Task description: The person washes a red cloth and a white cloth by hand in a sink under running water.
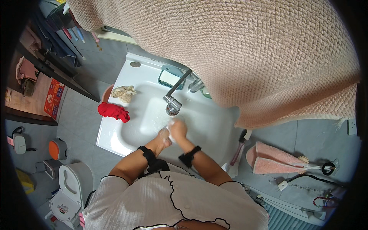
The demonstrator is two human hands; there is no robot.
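My left hand (163, 140) and my right hand (177, 129) are close together over the white washbasin (138, 120), just below the chrome faucet (173, 107). Something whitish, wet or soapy, shows between them; blur hides whether it is cloth or lather. The fingers of both are partly hidden or smeared by motion. On the basin's left ledge lie a bunched red cloth (113, 111) and a crumpled cream cloth (124, 93). Behind the faucet arm sits a teal soap dish (171, 77) with a white top surface.
A large beige woven towel (258, 57) hangs over the basin's back right. A purple-handled brush (238, 151) lies at the right rim. A dark stone-like piece (135, 64) rests on the back left corner. Pink towels (276, 161) hang at right; a white toilet (76, 181) stands lower left.
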